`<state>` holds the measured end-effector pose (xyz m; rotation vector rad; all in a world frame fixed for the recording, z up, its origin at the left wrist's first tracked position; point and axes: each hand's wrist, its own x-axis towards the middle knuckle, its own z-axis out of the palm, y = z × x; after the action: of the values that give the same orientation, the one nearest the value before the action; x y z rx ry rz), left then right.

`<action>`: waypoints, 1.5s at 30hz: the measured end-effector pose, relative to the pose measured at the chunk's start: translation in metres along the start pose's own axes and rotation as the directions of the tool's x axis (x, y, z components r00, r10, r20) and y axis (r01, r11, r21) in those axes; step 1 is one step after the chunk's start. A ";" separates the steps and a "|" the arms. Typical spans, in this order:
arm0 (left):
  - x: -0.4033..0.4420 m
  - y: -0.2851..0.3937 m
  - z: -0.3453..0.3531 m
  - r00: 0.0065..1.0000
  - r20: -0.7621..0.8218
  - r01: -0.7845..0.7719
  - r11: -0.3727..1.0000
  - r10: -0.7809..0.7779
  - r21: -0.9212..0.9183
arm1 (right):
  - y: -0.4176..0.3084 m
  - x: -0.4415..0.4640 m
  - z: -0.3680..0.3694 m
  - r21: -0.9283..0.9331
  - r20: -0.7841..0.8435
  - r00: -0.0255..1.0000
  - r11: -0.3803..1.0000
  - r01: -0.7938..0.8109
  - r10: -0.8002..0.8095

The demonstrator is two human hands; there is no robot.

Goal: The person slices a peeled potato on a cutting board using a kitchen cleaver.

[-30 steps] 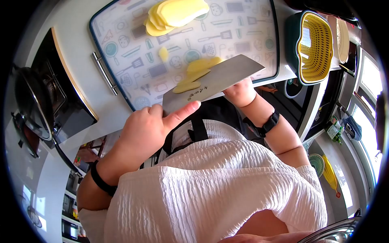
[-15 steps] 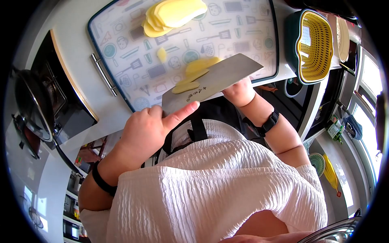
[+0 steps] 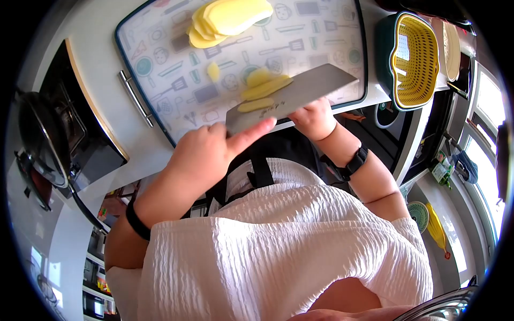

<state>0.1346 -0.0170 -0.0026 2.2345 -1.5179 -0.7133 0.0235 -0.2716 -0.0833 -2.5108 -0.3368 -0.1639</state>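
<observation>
My left hand [image 3: 206, 152] is closed at the left end of a broad cleaver [image 3: 316, 85], one finger stretched along the blade; the handle is hidden. My right hand [image 3: 316, 119] is curled against the blade's near edge, its fingertips partly out of sight. Thin potato slices [image 3: 257, 104] lie on or against the flat of the tilted blade. Just beyond it is another yellow potato slice [image 3: 258, 76], partly blurred. A small potato piece [image 3: 213, 71] lies on the patterned cutting board [image 3: 176, 59]. At the far side sits a fanned stack of potato slices [image 3: 230, 21].
Right of the board stands a yellow colander in a dark green basin [image 3: 415, 64]. A metal handle [image 3: 135, 99] lies along the board's left edge. A dark pan [image 3: 45, 139] is on the far left, beside a black hob-like panel [image 3: 80, 117]. The counter edge runs before my body.
The cleaver and my left hand have shifted right and slightly away from me. More of the potato slice beyond the blade shows. My right hand stays near the same spot.
</observation>
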 end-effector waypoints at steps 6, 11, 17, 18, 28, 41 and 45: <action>-0.025 0.010 -0.023 0.993 0.111 0.050 0.999 -0.049 -0.002 | 0.001 -0.007 0.005 -0.012 0.033 0.998 0.999 -0.051 0.052; -0.026 0.013 -0.024 0.991 0.119 0.060 0.998 -0.061 0.008 | 0.003 -0.011 0.010 -0.020 0.009 0.998 0.998 -0.065 0.065; -0.025 0.014 -0.022 0.989 0.130 0.067 0.998 -0.069 0.018 | 0.004 -0.012 0.010 0.006 0.020 0.996 0.996 -0.085 0.085; -0.022 0.014 -0.023 0.989 0.128 0.070 0.997 -0.072 0.018 | 0.004 -0.011 0.010 0.021 0.027 0.995 0.995 -0.095 0.094; 0.018 0.004 0.012 0.998 0.003 0.069 0.997 -0.069 0.030 | -0.005 0.004 -0.003 0.010 -0.042 0.999 1.000 0.011 -0.011; -0.026 0.011 -0.014 0.997 0.057 0.051 0.999 -0.051 0.003 | 0.000 -0.005 0.002 0.001 0.010 0.997 0.997 -0.076 0.076; -0.028 0.013 -0.020 0.995 0.083 0.049 0.999 -0.049 0.001 | 0.003 -0.009 0.003 -0.005 0.035 0.997 0.998 -0.066 0.066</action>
<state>0.1283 0.0039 0.0265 2.2744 -1.5048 -0.8316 0.0160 -0.2741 -0.0895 -2.5277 -0.2672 -0.0941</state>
